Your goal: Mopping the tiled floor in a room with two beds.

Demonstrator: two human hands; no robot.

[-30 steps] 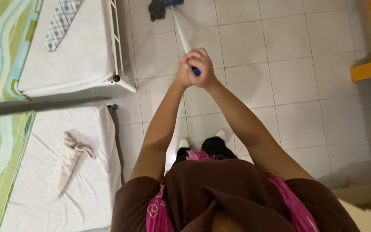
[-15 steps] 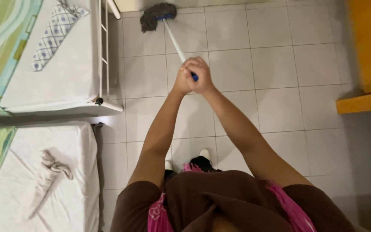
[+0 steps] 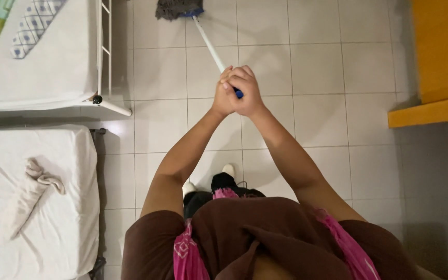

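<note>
At the centre of the head view: left hand and right hand stacked, both wrapped tight around the blue end of the mop handle, for leverage. Far off, grey mop head flat on the tiled floor, beside the white bed at left.

Mop head on floor ahead | handle runs back to clasped hands | two beds left, near bed carrying twisted cloth | shelf right
</note>
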